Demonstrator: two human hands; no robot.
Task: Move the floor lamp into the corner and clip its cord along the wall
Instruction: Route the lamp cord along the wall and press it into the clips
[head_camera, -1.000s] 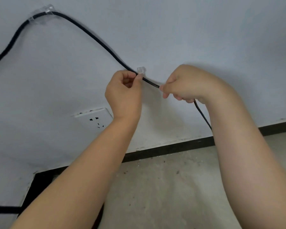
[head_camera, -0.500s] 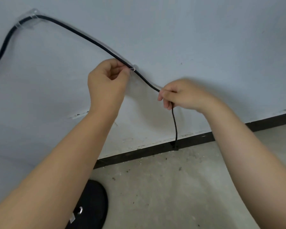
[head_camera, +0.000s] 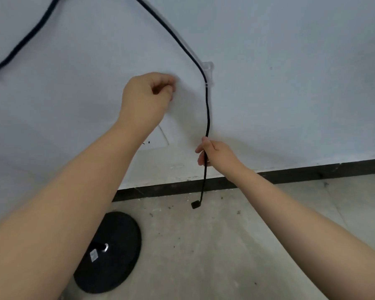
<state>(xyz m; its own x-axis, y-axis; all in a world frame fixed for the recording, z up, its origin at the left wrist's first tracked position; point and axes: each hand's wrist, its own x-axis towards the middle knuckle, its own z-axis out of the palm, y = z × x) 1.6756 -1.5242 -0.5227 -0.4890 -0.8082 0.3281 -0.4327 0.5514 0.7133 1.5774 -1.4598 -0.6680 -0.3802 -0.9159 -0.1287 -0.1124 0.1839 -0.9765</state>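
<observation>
A black cord runs down the pale wall from the top, passes through a clear clip stuck to the wall, then hangs straight down. Its black plug dangles just above the floor. My right hand is closed around the cord below the clip. My left hand is to the left of the clip, apart from the cord, its fingers curled in with nothing visible in them. The lamp's round black base sits on the floor at the lower left, partly hidden by my left forearm.
A white wall socket is on the wall, half hidden behind my left wrist. A black skirting strip runs along the foot of the wall. The floor is bare grey concrete with small specks.
My left hand has let go of the cord at the clip and drawn away to the left. My right hand has slid down the cord, which now hangs straight from the clip.
</observation>
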